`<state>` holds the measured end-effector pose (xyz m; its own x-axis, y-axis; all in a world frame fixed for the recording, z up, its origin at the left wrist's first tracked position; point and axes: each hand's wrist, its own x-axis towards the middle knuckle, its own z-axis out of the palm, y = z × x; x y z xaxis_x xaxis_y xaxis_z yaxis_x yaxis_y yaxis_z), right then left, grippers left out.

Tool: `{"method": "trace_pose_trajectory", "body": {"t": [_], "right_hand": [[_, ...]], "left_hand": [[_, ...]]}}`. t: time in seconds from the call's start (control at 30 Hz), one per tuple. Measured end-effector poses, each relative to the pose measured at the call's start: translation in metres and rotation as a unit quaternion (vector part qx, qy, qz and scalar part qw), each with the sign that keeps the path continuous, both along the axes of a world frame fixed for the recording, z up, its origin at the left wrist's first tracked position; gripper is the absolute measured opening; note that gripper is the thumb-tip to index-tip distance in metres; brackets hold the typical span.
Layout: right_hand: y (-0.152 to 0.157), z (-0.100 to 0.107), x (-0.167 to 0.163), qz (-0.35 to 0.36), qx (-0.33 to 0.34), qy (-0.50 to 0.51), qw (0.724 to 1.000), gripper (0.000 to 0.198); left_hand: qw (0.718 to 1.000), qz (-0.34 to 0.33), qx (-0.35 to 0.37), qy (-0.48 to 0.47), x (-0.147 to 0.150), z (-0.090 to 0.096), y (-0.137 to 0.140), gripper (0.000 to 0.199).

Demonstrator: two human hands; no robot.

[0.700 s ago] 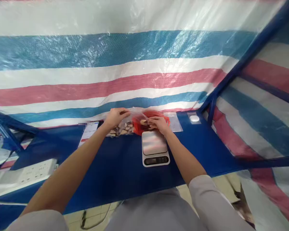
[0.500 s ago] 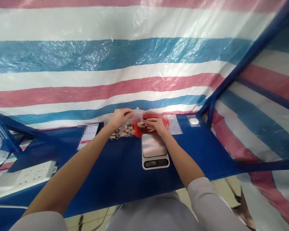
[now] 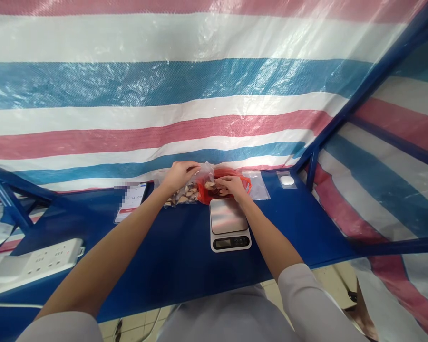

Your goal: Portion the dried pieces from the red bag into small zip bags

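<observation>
My left hand pinches the top edge of a clear plastic bag. A light brown dried piece shows at the bag, just left of my right fingertips. My right hand is over an open red plastic bag, its fingers closed on brown dried pieces; how many is hidden. Beneath my left wrist are several more cut brown pieces in clear plastic. Just in front of the red bag stands a white kitchen scale with a bare metal plate and a dark display.
On the blue table, a phone with a lit timer lies to the left. A white power strip is nearer on that side. Flat clear bags and a white round object lie to the right. Striped sheeting hangs behind.
Both hands have hardly moved; my left hand and the clear bag shifted slightly right. The piece beside my right fingertips looks turned.
</observation>
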<state>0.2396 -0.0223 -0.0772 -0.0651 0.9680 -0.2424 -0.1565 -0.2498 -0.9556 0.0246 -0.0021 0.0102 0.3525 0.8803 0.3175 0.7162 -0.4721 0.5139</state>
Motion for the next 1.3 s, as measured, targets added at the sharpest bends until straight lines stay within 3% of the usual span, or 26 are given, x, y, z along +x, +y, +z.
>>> {"method": "trace_pose_trajectory", "body": {"t": [0.27,0.57,0.77,0.93,1.1,1.3], "right_hand": [[0.000,-0.001,-0.011,0.004,-0.003,-0.038,0.999,0.018],[0.004,-0.006,-0.007,-0.016,0.060,-0.188,0.980,0.007],[-0.001,-0.006,-0.007,-0.010,0.052,-0.113,0.992,0.013],[-0.003,-0.003,-0.005,0.039,0.038,-0.054,0.997,0.028],[-0.003,-0.003,-0.006,0.051,0.062,-0.072,0.994,0.038],[-0.002,-0.003,-0.016,0.010,0.108,-0.129,0.986,0.022]], "left_hand": [[1.000,-0.002,0.004,-0.007,0.002,-0.003,0.003,0.033],[1.000,-0.007,0.003,0.001,0.001,-0.007,0.003,0.031],[1.000,0.001,-0.009,-0.019,0.004,-0.009,0.002,0.030],[0.999,0.013,-0.023,-0.032,0.006,-0.012,0.002,0.030],[0.998,0.022,-0.017,-0.053,0.008,-0.014,0.002,0.029],[0.998,0.018,-0.016,-0.053,0.012,-0.015,0.001,0.032]]}}
